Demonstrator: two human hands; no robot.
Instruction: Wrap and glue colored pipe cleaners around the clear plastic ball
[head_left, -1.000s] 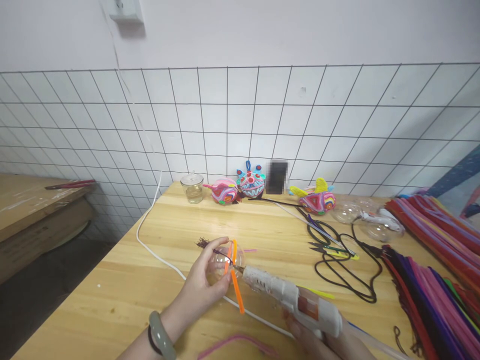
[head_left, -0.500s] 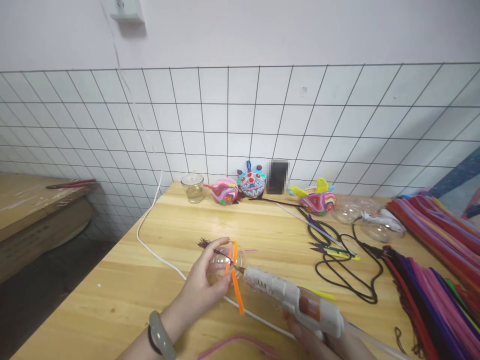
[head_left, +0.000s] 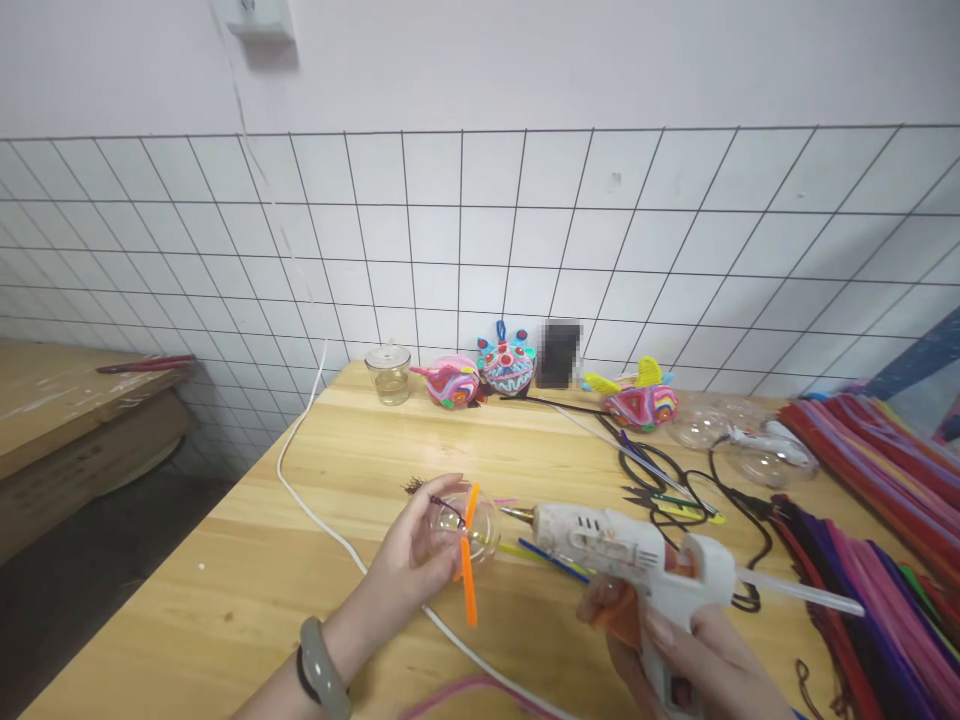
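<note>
My left hand (head_left: 409,560) is closed round a clear plastic ball (head_left: 487,525) above the table. An orange pipe cleaner (head_left: 469,585) lies across the ball, its lower end hanging free. A thin dark cord with a brown tassel (head_left: 415,486) runs over the ball under my fingers. My right hand (head_left: 697,650) grips a white hot glue gun (head_left: 600,538) by its handle, fingers at the orange trigger. The metal nozzle points left and stands a little apart from the ball. A clear glue stick (head_left: 799,590) sticks out of the gun's back.
Decorated colourful balls (head_left: 507,365) stand along the wall beside a glass cup (head_left: 388,375). Clear balls (head_left: 772,462), scissors (head_left: 660,498) and a black cord lie right, near bundles of pipe cleaners (head_left: 847,560). A white cable (head_left: 330,535) crosses the wooden table (head_left: 247,560).
The glue gun has moved right, and its nozzle has come away from the ball. It is now turned more level. My left hand holds the ball in nearly the same place.
</note>
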